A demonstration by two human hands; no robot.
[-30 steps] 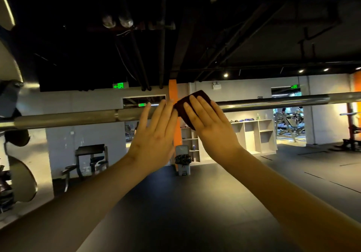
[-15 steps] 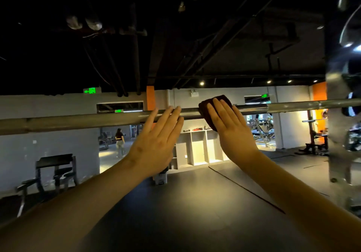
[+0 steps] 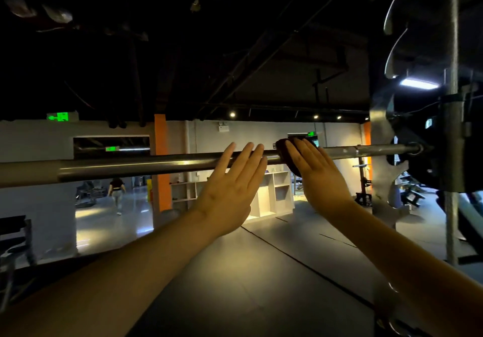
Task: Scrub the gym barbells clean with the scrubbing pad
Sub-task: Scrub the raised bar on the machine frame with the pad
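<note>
A long steel barbell [image 3: 136,166] runs across the view at chest height, racked at its right end. My right hand [image 3: 317,174] presses a dark maroon scrubbing pad [image 3: 283,151] flat against the bar with straight fingers; most of the pad is hidden under the hand. My left hand [image 3: 232,190] lies flat against the bar just left of it, fingers straight and together, holding nothing.
A rack upright [image 3: 452,127] with hooks and dark plates stands close at the right. A bench [image 3: 15,232] sits at the far left. White shelving [image 3: 271,193] and an orange pillar [image 3: 162,166] stand by the back wall, where a person [image 3: 116,190] walks.
Both hands and the pad have slid rightward along the bar toward the rack end. The view has turned right, bringing the rack upright into view.
</note>
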